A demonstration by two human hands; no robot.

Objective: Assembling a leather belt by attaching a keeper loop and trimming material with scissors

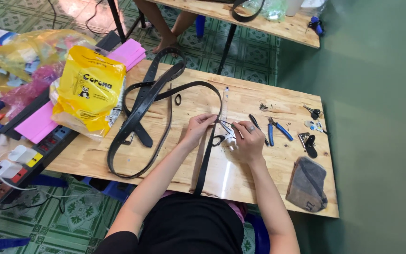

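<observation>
On the plywood worktop (pixel 259 178), a black leather belt (pixel 207 155) runs toward the person. The left hand (pixel 198 129) pinches its strap, fingers closed; the right hand (pixel 249 141) grips a thin metal tool (pixel 226 123) beside blue-handled pliers (pixel 278 130).

Soft daylight fills the room, bright and even, coming mostly from the upper left where the floor tiles (pixel 78 9) wash out pale. A streak of glare runs down the glossy tabletop (pixel 226 176), just beside the right hand (pixel 248 141). Shadows under the belts (pixel 139 122) are faint and short. Focus is fair in the middle; small tools (pixel 278 130) look soft. Edges bow slightly, wide-lens style.
</observation>
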